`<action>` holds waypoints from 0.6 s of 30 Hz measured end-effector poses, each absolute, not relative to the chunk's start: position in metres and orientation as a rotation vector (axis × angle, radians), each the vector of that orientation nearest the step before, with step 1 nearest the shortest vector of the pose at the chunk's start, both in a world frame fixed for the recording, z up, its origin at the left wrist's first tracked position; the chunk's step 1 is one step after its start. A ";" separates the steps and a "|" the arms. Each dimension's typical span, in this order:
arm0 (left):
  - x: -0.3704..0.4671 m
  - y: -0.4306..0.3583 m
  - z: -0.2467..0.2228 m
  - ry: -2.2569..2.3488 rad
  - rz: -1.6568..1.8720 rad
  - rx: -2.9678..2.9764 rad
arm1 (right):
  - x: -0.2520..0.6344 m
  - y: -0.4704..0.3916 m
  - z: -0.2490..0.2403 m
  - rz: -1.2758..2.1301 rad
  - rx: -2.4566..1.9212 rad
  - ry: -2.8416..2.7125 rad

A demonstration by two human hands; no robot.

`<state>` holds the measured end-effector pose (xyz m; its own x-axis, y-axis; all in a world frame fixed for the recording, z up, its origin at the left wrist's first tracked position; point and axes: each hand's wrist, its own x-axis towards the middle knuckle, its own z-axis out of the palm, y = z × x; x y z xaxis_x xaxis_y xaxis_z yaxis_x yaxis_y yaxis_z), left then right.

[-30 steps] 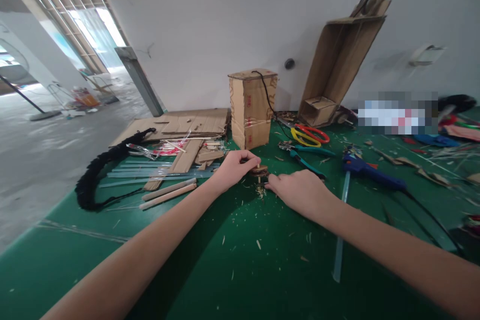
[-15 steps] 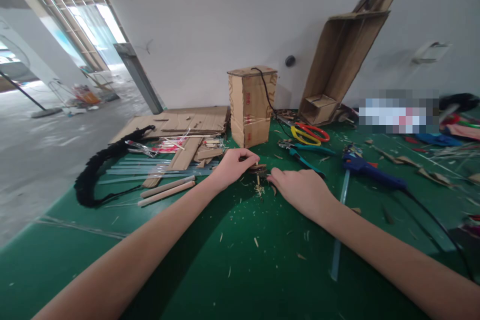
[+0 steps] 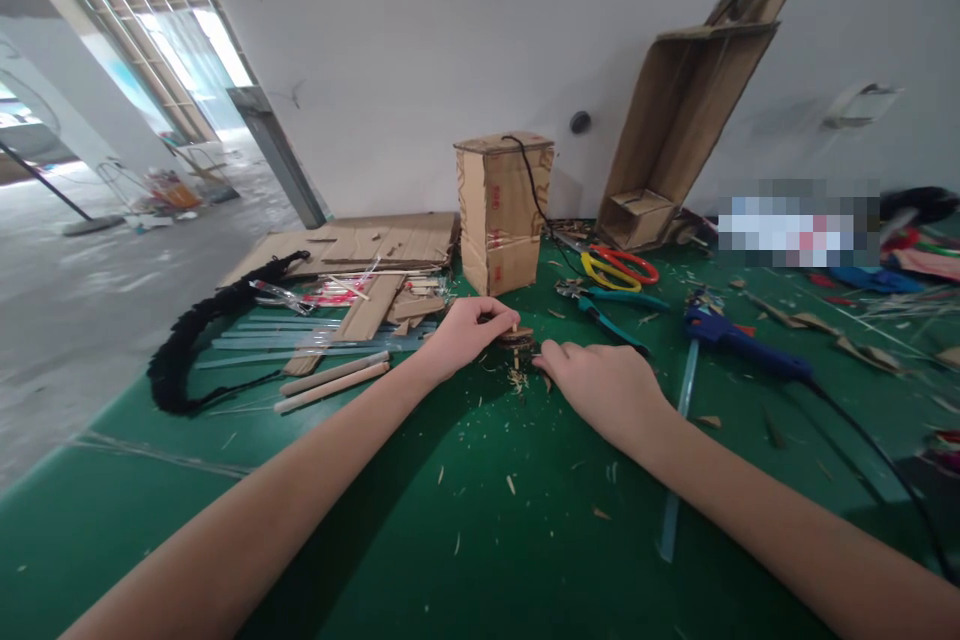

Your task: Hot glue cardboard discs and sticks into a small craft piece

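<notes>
My left hand [image 3: 469,332] is closed, thumb and fingers pinching a small cardboard disc [image 3: 517,334] with a thin wooden stick [image 3: 516,358] through it. It is held just above the green tabletop. Close by on the right, my right hand [image 3: 600,375] is closed, its fingertips near the disc's edge. Whatever lies in those fingers is too small and hidden to name. Pale wood shavings [image 3: 517,380] are heaped under the stick and scattered around it. Directly behind the hands stands an upright cardboard box [image 3: 499,215] with a black cord on top.
To the right lie teal-handled pliers [image 3: 611,320], scissors [image 3: 619,268] with yellow and red handles, and a blue glue gun [image 3: 750,345] with its cord. On the left are clear glue sticks [image 3: 262,342], wooden dowels [image 3: 334,388], cardboard scraps and a fuzzy black strip [image 3: 176,360]. A tall cardboard structure [image 3: 686,110] leans against the wall.
My right hand has shifted very slightly, its fingertips still by the disc. The left hand keeps its pinch in the same place.
</notes>
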<state>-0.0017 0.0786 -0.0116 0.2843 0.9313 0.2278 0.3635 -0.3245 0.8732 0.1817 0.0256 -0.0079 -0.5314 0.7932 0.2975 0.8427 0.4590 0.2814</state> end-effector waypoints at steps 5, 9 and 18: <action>-0.002 0.079 -0.012 1.169 0.998 1.819 | 0.179 0.025 -0.004 -0.585 -1.512 -2.638; -0.002 0.078 -0.012 1.176 0.995 1.828 | 0.180 0.023 -0.002 -0.584 -1.436 -2.720; -0.002 0.079 -0.011 1.172 1.002 1.834 | 0.185 0.025 -0.008 -0.700 -1.353 -2.567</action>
<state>-0.0024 0.0787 -0.0112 0.2818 0.9330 0.2236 0.3660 -0.3200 0.8739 0.1853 0.0247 -0.0080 -0.5792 0.7383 0.3455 0.8115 0.4821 0.3303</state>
